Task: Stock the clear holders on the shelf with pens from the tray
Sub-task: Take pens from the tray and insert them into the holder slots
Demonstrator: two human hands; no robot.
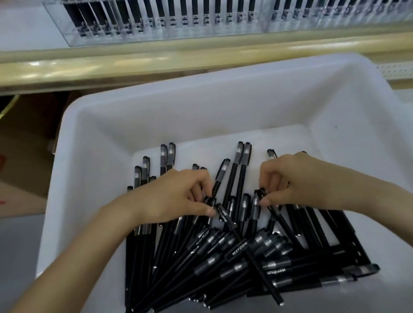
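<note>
The white tray (221, 105) is looking like smooth, faintly shiny plastic. The pens (209, 262) are showing matt black barrels. The clear holders (154, 12) and beige shelf edge (192, 56) are gleaming glossy.

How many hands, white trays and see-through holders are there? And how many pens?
Hands: 2, the left hand and the right hand, each pinching pens
White tray: 1
Clear holders: 2
Pens: piled and overlapping, too many to count
Total: 5, without the pens
</note>
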